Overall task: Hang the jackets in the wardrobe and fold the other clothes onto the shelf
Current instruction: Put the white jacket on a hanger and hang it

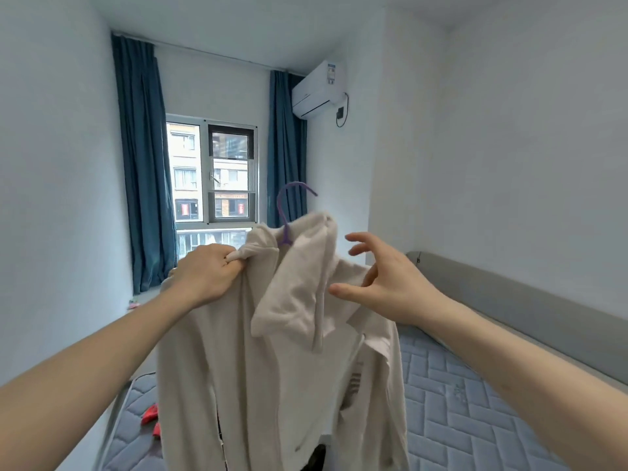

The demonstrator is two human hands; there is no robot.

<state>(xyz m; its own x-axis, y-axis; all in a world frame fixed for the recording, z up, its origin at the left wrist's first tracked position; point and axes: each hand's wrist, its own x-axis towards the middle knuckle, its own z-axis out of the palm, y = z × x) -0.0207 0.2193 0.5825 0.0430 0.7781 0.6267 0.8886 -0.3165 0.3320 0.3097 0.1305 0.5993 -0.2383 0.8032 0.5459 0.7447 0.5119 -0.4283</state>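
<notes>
A cream hooded jacket [238,362] hangs in front of me on a purple hanger [289,212], whose hook sticks up above the collar. My left hand [207,273] grips the jacket's left shoulder, bunching the fabric. My right hand [384,283] hovers just right of the hood with fingers spread, apart from the cloth. The hood and a drawstring fall forward over the chest. No wardrobe is in view.
A bed with a blue quilted mattress [452,396] lies below and right, its grey headboard [530,307] along the right wall. Red cloth [151,414] lies on the mattress at lower left. A window [217,178] with blue curtains and an air conditioner [317,90] are ahead.
</notes>
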